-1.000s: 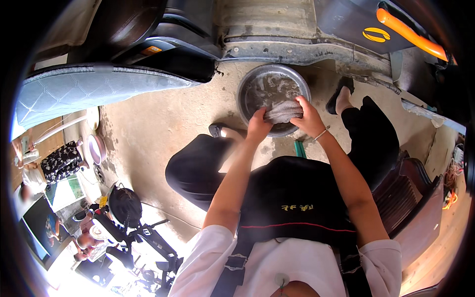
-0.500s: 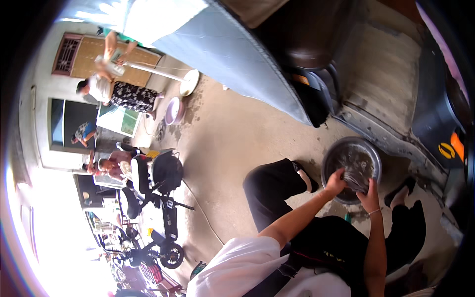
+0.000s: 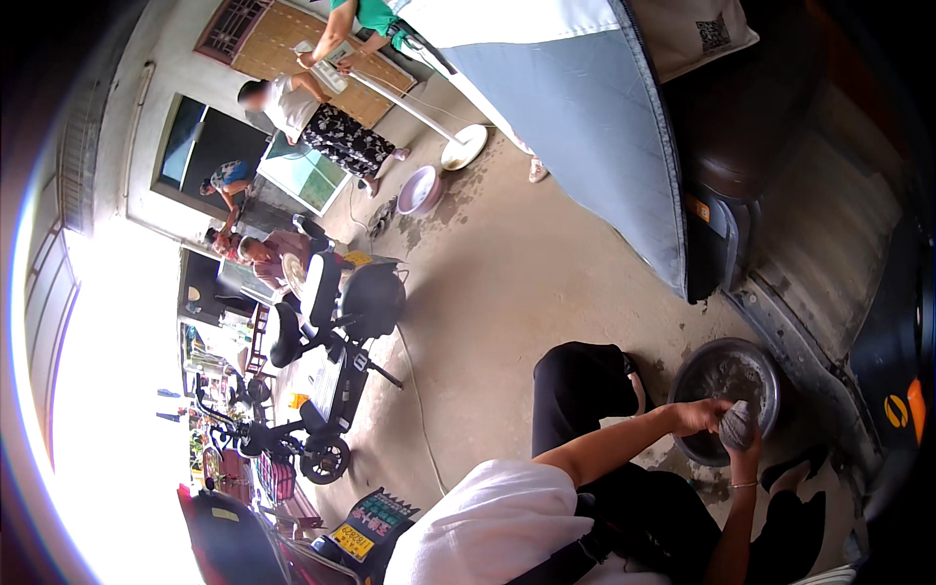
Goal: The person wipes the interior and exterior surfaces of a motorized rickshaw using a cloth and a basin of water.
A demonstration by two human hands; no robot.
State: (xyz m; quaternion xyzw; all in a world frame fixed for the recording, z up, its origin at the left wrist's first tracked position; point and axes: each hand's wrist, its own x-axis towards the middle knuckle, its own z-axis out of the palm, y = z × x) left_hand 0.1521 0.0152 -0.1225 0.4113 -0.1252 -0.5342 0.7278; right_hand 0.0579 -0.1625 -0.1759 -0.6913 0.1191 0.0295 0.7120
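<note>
A grey wet cloth (image 3: pixel 738 423) is bunched up over the near edge of a dark round basin (image 3: pixel 773 388). My left hand (image 3: pixel 704 416) comes in from the left, its fingers closed at the cloth's side. Beneath the bundle, my right hand (image 3: pixel 744 458) is wrapped round it, with a thin band on the wrist. Murky, slightly foamy water (image 3: pixel 729 378) lies in the basin, which stands on the floor between my feet.
A vehicle's step and open floor well (image 3: pixel 819 263) border the basin on the right. A grey canopy panel (image 3: pixel 604 146) hangs ahead. At left stand an electric scooter (image 3: pixel 336 385), a fan with a round base (image 3: pixel 464 146), a pink tub (image 3: pixel 420 190) and several people.
The cloth, earlier spread between my hands low in the basin, is now gathered into a bundle nearer to me. My hands have come closer together. The whole view has shifted.
</note>
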